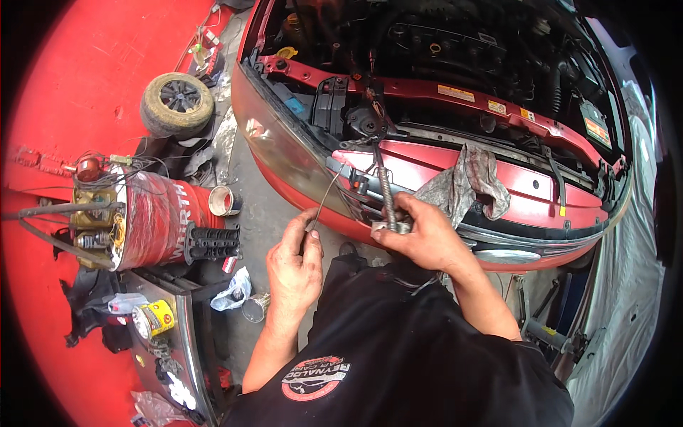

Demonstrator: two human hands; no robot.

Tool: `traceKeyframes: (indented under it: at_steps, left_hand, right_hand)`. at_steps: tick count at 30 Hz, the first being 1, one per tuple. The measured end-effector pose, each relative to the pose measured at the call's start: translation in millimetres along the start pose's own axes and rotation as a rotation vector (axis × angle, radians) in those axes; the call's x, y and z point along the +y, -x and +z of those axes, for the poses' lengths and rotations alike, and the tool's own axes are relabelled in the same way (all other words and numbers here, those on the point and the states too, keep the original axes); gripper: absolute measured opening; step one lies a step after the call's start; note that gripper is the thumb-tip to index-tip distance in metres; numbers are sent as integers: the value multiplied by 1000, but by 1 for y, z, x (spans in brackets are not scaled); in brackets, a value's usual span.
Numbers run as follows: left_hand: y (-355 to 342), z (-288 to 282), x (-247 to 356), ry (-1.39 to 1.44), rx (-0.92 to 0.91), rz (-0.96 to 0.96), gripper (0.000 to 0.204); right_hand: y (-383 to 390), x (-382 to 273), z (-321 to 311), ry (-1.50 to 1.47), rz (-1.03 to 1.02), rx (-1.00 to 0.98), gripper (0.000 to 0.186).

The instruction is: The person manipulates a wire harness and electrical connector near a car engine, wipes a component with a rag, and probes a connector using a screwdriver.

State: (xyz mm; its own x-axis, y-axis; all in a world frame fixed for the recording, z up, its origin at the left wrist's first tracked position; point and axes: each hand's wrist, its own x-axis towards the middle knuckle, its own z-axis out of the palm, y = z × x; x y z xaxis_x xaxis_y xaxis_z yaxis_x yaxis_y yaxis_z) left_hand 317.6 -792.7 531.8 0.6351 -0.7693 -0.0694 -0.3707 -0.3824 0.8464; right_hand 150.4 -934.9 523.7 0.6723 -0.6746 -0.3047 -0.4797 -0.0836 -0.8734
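Note:
My left hand [296, 263] pinches a thin wire or rod [325, 190] that runs up toward the front of the red car [512, 178]. My right hand [420, 235] is closed on a small metal connector [380, 228] at the lower end of a grey corrugated harness [385, 186]. That harness hangs from a black round component [366, 124] at the open engine bay [455, 57]. A crumpled grey rag [477, 174] lies on the pink-red front panel, right of my right hand, and the headlight [288, 149] is to the left.
A loose wheel [176, 103] lies at the upper left. A red drum [153, 217] carrying equipment, a small bucket [221, 201] and a metal cart [186, 327] with cans are at my left. A stand [555, 334] and plastic sheeting [622, 299] are at the right.

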Motion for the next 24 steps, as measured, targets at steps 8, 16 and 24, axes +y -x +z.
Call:
traceKeyframes:
  at_steps: [8,16,24]
  left_hand:
    - [-36,-12,-3,145,-262,10,38]
    - [-2,15,23,361,-339,110,30]
    - [57,31,54,-12,-53,270,52]
  right_hand:
    - [12,-23,-55,26,61,-1,33]
    - [16,-4,-73,-578,-85,-143,56]
    - [23,9,-48,-751,-88,-415,75]
